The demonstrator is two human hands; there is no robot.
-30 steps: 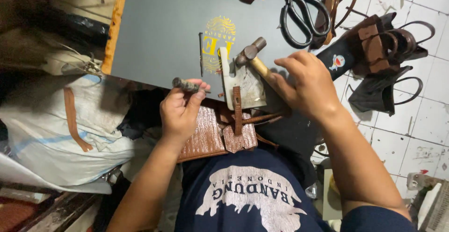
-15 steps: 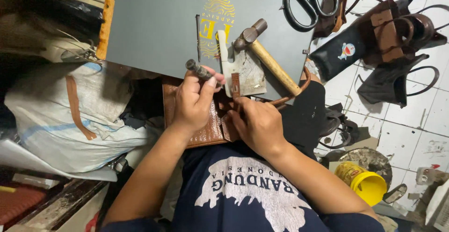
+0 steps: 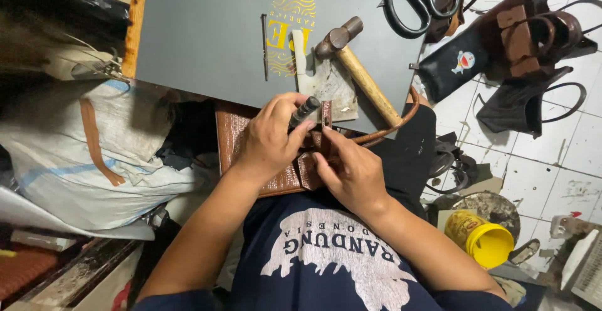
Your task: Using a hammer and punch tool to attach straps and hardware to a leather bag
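Since the earlier frame, your right hand (image 3: 354,173) has let go of the hammer (image 3: 357,69) and come down onto the brown textured leather piece (image 3: 251,142) on your lap; the hammer is now lying on the dark grey board (image 3: 207,35), just above and to the right of your grip, its head resting by a pale metal plate (image 3: 326,85).

Your left hand (image 3: 269,138) is closing its fingers around a short dark punch tool (image 3: 304,110), gripping it tilted, tip pointing up and right toward a narrow leather strap (image 3: 326,120). Whether the tip is touching the strap cannot be told.

Your right hand is lying just below and right of that grip, fingers pressed together flat on the leather, fingertips holding down the strap's base. It is holding nothing.

A thin curved brown handle strap (image 3: 401,120) is arching off to the right of both hands.

Well above and right of the grip, black scissors (image 3: 414,0) are lying at the board's edge. Far right of the grip, dark leather pieces (image 3: 527,41) are sitting on the white tiled floor (image 3: 564,160). Below and right, a yellow-lidded can (image 3: 480,239) is standing on the floor.
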